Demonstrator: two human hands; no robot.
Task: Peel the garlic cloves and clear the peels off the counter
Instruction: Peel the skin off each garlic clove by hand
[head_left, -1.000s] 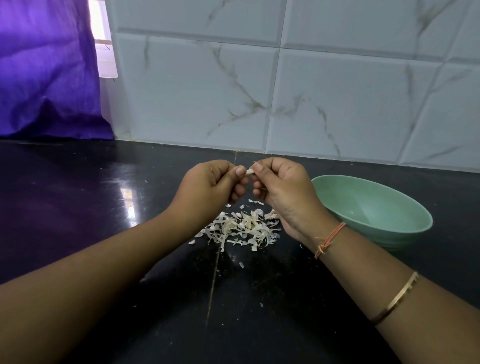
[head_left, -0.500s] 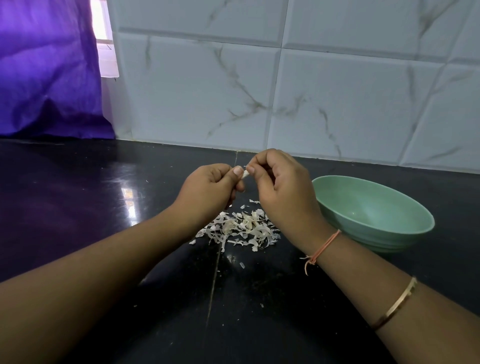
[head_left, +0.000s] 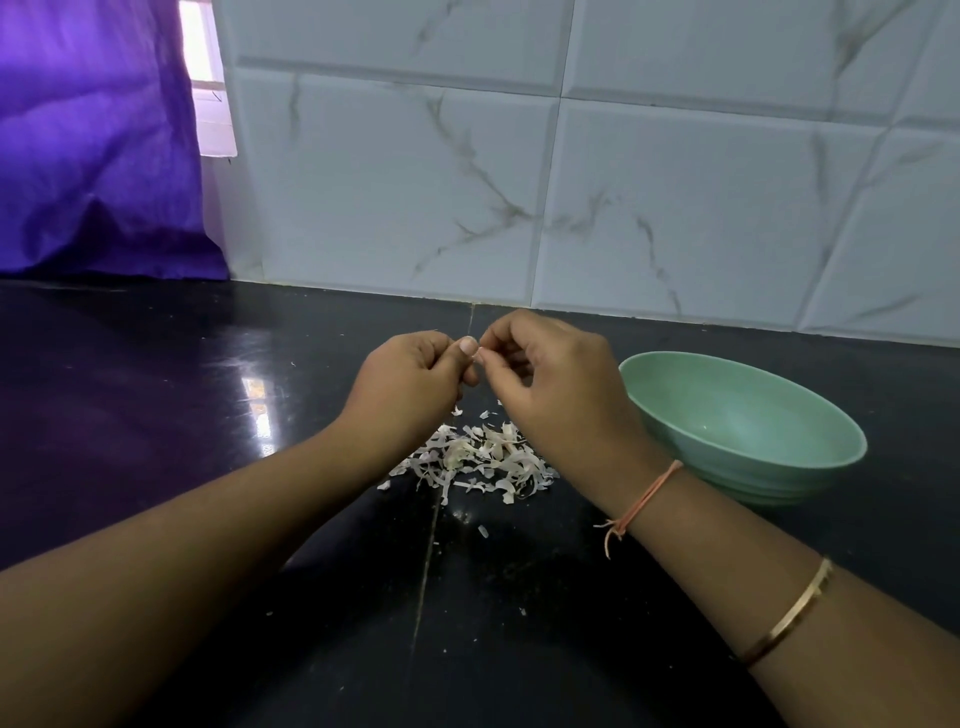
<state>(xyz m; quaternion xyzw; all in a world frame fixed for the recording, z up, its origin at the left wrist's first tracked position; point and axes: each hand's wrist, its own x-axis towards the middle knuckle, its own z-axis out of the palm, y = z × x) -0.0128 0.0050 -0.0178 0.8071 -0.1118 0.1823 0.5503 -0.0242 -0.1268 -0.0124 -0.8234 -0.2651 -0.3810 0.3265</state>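
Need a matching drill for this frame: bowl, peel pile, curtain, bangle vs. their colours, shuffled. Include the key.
Things:
1. bowl
2. peel pile
3. curtain
4. bangle

Colours:
a. purple
b. off-white
c. gold
d. mint green

Pairs: 1-d, 2-b, 3-a, 4-c

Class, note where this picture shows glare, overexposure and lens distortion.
Head view: a glare patch on the counter, left of the left hand; the window is blown out white; tile joints tilt and bow toward the right edge, a wide-angle effect; the clove is hidden where that hand meets the right hand.
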